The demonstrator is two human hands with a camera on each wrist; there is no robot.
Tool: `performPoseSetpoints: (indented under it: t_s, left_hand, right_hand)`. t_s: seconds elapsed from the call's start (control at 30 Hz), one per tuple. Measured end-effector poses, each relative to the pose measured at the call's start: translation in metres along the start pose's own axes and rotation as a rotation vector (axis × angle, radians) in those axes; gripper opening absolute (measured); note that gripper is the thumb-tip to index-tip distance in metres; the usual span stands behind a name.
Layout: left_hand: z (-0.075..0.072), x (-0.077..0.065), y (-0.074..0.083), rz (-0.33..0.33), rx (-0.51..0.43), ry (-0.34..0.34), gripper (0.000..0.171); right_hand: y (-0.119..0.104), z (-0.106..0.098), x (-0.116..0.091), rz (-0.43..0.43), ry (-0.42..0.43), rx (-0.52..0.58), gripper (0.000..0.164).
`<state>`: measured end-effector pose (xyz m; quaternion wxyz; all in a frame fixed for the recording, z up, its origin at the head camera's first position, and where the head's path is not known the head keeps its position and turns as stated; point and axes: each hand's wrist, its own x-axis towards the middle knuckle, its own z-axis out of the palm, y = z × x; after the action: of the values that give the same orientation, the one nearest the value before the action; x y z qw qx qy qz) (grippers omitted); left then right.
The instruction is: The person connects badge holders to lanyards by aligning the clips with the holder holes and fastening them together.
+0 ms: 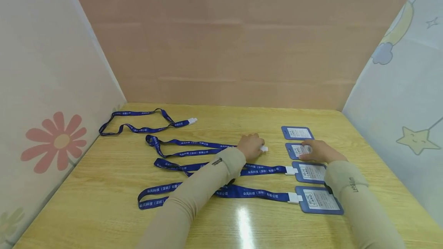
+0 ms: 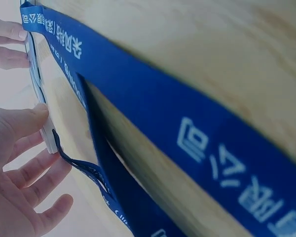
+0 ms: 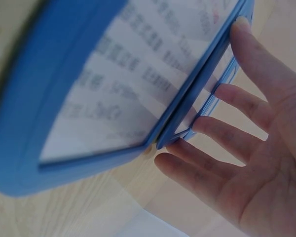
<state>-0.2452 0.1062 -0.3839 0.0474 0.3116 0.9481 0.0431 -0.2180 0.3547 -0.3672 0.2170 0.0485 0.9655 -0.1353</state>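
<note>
**Four navy lanyards and four blue card holders, two items in hand**

Item 1: navy lanyard, second from far (image 1: 199, 144), laid lengthwise left to right across the middle of the surface (image 1: 114, 187); white lettering; white clip (image 1: 264, 148) at its right end. Left hand (image 1: 250, 147) pinches this clip between thumb and fingers.

Item 2: blue card holder, second from far (image 1: 293, 151), in the column at right; white insert marked ID/IC CARD. Right hand (image 1: 316, 151) grips its right part, thumb on the near side, fingers on the far side. Item 1's clip lies left of it, apart.

Item 3: third lanyard (image 1: 266, 171), nearer; its clip meets the left edge of the third holder (image 1: 313, 173).

Item 4: nearest lanyard (image 1: 247, 193), passing beneath the left forearm; its clip likewise meets the nearest holder (image 1: 322, 201).

Item 5: farthest holder (image 1: 297, 132), just beyond item 2.

Item 6: farthest lanyard (image 1: 147, 130), in a loose loop at far left, its clip pointing right, well apart from the holders.

Surroundings: light wood-grain surface; pinkish-brown backdrop (image 1: 225, 49) at the far side; pale left panel with a red flower (image 1: 59, 141); pale right panel with a yellow star (image 1: 418, 140). Both sleeves beige.
</note>
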Motion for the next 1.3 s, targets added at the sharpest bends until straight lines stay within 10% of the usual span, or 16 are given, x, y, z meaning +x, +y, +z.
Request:
performPoseSetpoints:
  t_s: [1.3]
  left_hand:
    - [0.006,0.012,0.019,0.015,0.033,-0.002,0.028]
  right_hand:
    - [0.0,0.004,0.001,-0.002,0.039,0.003,0.077]
